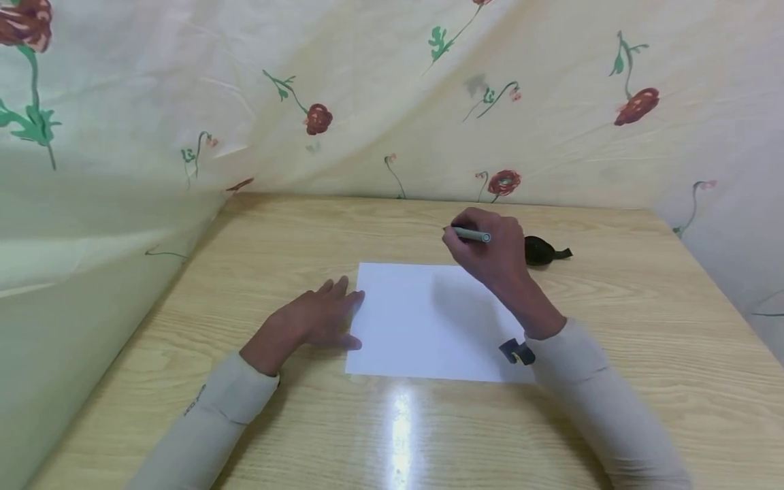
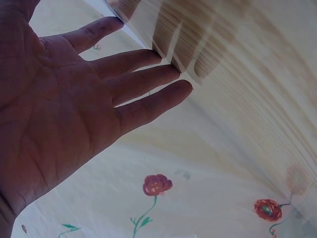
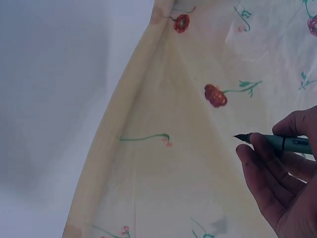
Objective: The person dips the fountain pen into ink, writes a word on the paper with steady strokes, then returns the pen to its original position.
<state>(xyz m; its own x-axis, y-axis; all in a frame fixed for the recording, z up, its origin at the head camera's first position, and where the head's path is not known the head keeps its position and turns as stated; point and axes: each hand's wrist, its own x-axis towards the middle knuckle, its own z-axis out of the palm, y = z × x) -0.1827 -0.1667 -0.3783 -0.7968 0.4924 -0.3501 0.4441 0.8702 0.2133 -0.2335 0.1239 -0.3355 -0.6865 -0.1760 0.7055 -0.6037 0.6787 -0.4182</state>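
Right hand [image 1: 493,255] pinches a green pen [image 1: 473,235] above the white paper [image 1: 422,327], while left hand [image 1: 318,318] rests flat, fingers straight, at the sheet's edge on the tabletop [image 1: 643,340].

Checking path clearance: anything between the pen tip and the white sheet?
Nothing visible. The right hand holds the pen above the paper's far edge; the sheet is bare. The left hand rests at its left edge.

No readable text, label, brand or number anywhere. Only a small dark mark on the left sleeve [image 1: 194,401], too blurred to read. Paper [image 1: 422,327] blank; pen [image 3: 282,143] unmarked.
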